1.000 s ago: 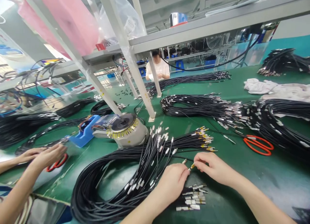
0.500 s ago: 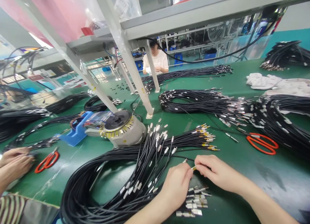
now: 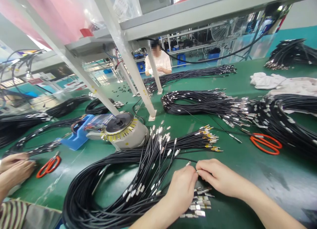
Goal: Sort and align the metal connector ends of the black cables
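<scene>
My left hand [image 3: 182, 186] is closed on a black cable, and a silver cable end [image 3: 188, 163] pokes out above its fingers. My right hand [image 3: 219, 177] pinches at the same spot, its fingertips meeting the left ones. Only a small pale bit of what they grip shows between them. Beneath and left of my hands lies a large coiled bundle of black cables [image 3: 81, 186] with white labels. Some silver connector ends [image 3: 198, 207] stick out below my left hand. Cable ends with yellow tape [image 3: 210, 140] fan out just beyond my hands.
A round grey tape dispenser [image 3: 127, 136] stands beyond the coil, beside a blue tape holder [image 3: 76, 136]. Red-handled scissors [image 3: 266, 144] lie at right, another pair [image 3: 49, 166] at left. A co-worker's hands [image 3: 18, 168] work at far left. Shelf posts [image 3: 138, 77] rise from the table.
My fingertips have closed together, hiding the yellow-taped piece that showed between them. The view has shifted slightly; the bundles and scissors lie as before.
</scene>
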The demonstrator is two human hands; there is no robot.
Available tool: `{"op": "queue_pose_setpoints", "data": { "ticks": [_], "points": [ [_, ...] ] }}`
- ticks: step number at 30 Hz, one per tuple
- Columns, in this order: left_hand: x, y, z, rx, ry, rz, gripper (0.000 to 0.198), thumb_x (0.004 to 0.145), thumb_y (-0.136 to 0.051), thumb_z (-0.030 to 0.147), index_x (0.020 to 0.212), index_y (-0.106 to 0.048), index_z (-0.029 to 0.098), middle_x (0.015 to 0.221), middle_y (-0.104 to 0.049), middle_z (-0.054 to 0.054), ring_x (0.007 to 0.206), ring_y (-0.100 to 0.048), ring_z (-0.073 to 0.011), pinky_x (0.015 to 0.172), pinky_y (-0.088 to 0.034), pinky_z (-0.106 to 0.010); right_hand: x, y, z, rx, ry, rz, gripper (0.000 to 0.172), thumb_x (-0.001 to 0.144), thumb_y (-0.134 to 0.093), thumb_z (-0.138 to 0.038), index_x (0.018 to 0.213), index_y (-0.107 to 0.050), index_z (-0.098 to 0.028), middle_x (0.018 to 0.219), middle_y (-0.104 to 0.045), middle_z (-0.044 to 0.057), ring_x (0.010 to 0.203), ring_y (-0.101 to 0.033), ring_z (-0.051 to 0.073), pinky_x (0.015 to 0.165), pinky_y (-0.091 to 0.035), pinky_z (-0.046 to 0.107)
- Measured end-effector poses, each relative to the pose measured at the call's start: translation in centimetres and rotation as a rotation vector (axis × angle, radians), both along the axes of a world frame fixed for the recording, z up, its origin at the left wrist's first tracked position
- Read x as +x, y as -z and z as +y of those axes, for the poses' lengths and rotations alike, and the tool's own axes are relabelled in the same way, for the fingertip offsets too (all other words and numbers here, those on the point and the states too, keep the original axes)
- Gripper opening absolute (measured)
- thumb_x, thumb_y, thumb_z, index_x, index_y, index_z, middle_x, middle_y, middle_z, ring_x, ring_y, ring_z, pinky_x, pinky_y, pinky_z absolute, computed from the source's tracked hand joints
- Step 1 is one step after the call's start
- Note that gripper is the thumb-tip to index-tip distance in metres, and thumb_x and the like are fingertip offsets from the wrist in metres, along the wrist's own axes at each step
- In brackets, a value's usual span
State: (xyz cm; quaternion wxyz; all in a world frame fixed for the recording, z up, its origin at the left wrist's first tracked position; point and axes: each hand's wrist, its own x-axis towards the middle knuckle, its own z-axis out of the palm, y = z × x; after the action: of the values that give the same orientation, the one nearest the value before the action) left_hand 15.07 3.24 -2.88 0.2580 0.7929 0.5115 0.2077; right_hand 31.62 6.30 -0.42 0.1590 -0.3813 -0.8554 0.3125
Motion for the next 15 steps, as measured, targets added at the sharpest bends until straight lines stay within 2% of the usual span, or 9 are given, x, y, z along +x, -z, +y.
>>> {"op": "queue_pose_setpoints", "data": {
  "ticks": [6, 11, 13, 15],
  "points": [
    [-0.1, -0.4, 0.2, -0.039, 0.0, -0.08, 0.027, 0.091, -0.03, 0.021, 0.07, -0.046, 0.018, 0.069, -0.053, -0.002, 0.065, -0.051, -0.0145, 0.061, -0.035, -0.024, 0.1, -0.1, 0.0, -0.035, 0.027, 0.063, 0.027, 0.09, -0.036, -0.021, 0.067, -0.05, -0.019, 0.062, -0.054, -0.001, 0.06, -0.049, 0.013, 0.059, -0.037, 0.023],
    [-0.4, -1.1, 0.2, -0.104, -0.018, -0.225, 0.027, 0.09, -0.034, 0.021, 0.069, -0.051, 0.017, 0.067, -0.054, 0.0, 0.064, -0.049, -0.0125, 0.06, -0.035, -0.022, 0.8, -0.5, 0.3, -0.178, 0.031, 0.14, 0.03, 0.092, -0.033, -0.026, 0.07, -0.052, -0.018, 0.06, -0.054, -0.002, 0.058, -0.05, 0.012, 0.057, -0.038, 0.021],
    [-0.9, -1.8, 0.2, -0.131, -0.04, -0.299, 0.026, 0.089, -0.038, 0.022, 0.07, -0.054, 0.017, 0.065, -0.054, 0.001, 0.062, -0.05, -0.0119, 0.06, -0.037, -0.022, 1.4, -0.6, 0.3, -0.221, 0.021, 0.101, 0.028, 0.09, -0.036, -0.026, 0.071, -0.054, -0.018, 0.061, -0.056, -0.002, 0.057, -0.051, 0.012, 0.055, -0.038, 0.021],
    [-2.1, -2.8, 0.2, -0.118, -0.075, -0.378, 0.022, 0.087, -0.043, 0.024, 0.072, -0.057, 0.017, 0.067, -0.057, 0.0, 0.064, -0.052, -0.0122, 0.062, -0.039, -0.022, 1.9, -0.8, 0.3, -0.237, -0.007, -0.023, 0.016, 0.083, -0.047, -0.025, 0.073, -0.058, -0.018, 0.062, -0.058, -0.002, 0.059, -0.051, 0.013, 0.054, -0.037, 0.021]
  ]
}}
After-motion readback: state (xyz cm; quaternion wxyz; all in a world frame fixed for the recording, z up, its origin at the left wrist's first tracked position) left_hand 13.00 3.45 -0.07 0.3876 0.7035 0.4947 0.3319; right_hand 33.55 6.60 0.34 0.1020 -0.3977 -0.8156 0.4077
